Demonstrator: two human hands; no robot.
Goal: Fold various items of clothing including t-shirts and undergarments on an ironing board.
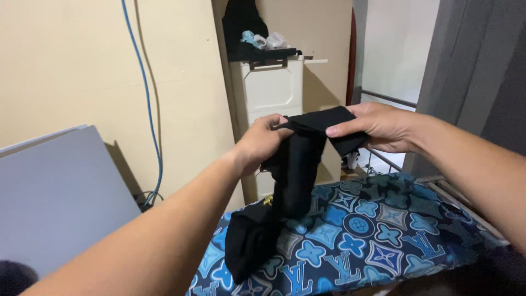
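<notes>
Nearest the camera, two bare forearms reach out over a blue patterned fabric surface (pixel 356 235), padded, flat, carrying the lower end of the cloth. Black soft fabric garment (pixel 293 175) hangs from both hands, mid-scene, its bottom bunched and resting on the blue surface at near left. Left hand (pixel 263 140) has its fingers closed on the garment's top edge, knuckles toward camera. Right hand (pixel 378 126) pinches the same top edge just right of it, thumb (pixel 342 130) on top, a folded flap draping below. Hands near each other, cloth taut between them.

Handling guess: light, limp, no stiffness, drapes and folds under its own weight; not fragile, slightly slippery at most. Best hold looks like the top hem or corners, pinch grip, spread apart to keep it flat.

Left: grey flat panel (pixel 55 192) leaning on beige wall, blue cable (pixel 145 93) running down. Far: white cabinet (pixel 268 87) with dark clutter on top.
</notes>
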